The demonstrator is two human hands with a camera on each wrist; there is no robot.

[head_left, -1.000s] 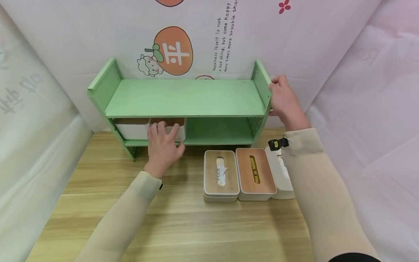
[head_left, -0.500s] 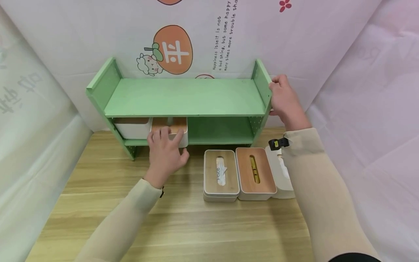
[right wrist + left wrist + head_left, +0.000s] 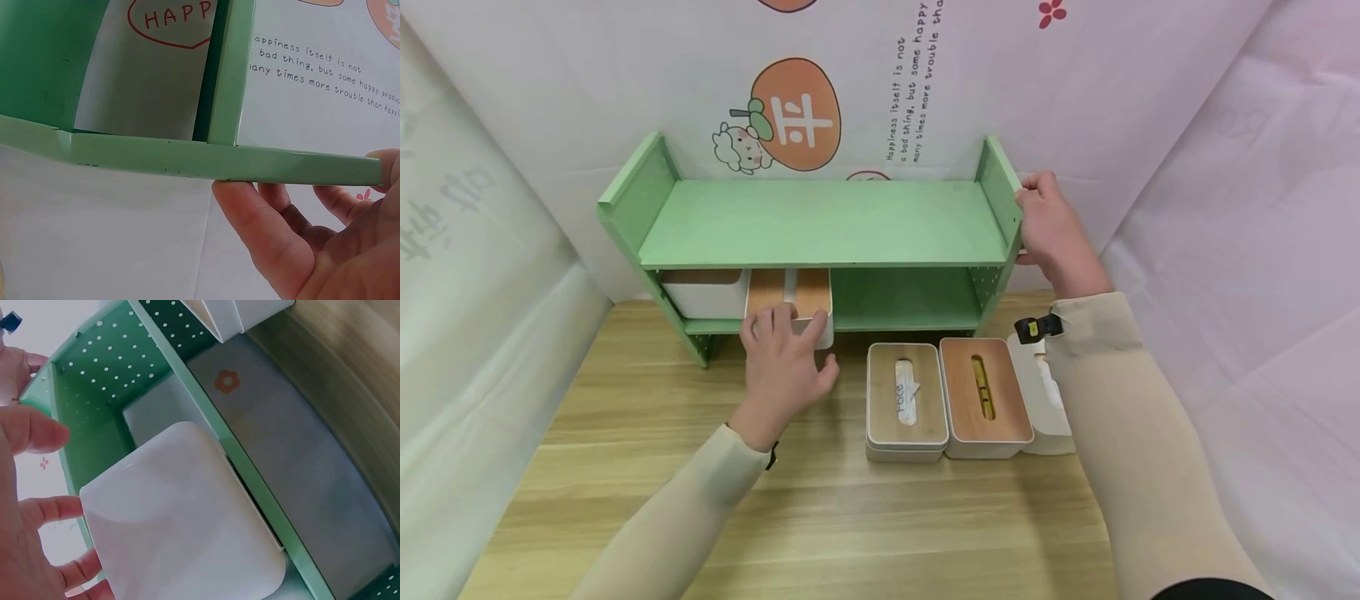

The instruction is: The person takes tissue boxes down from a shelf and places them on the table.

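A white tissue box with a light wooden lid (image 3: 811, 287) juts out from the lower level of the green shelf (image 3: 820, 221). Above its front end is my left hand (image 3: 784, 367), fingertips touching the lid's front edge; the thumb stands apart from the box. In the left wrist view, the box's white end face (image 3: 181, 519) overhangs the green board's edge. My right hand (image 3: 1054, 229) holds the shelf's right side panel (image 3: 150, 159), thumb against the outer face and a finger at the panel's edge. Inside the shelf, left of the jutting box, sits another white box (image 3: 707, 296).
On the wooden table (image 3: 850, 533), right of centre, stand a box with a "Face" tissue (image 3: 907, 400), a box with a reddish wooden lid (image 3: 985, 396) and a white box (image 3: 1037, 400) partly behind the right sleeve. A printed cloth (image 3: 880, 92) hangs behind the shelf.
The light-lidded tissue box has slid forward out of the shelf, so more of its lid shows. My left hand has moved toward me with it. The right hand has stayed on the side panel.
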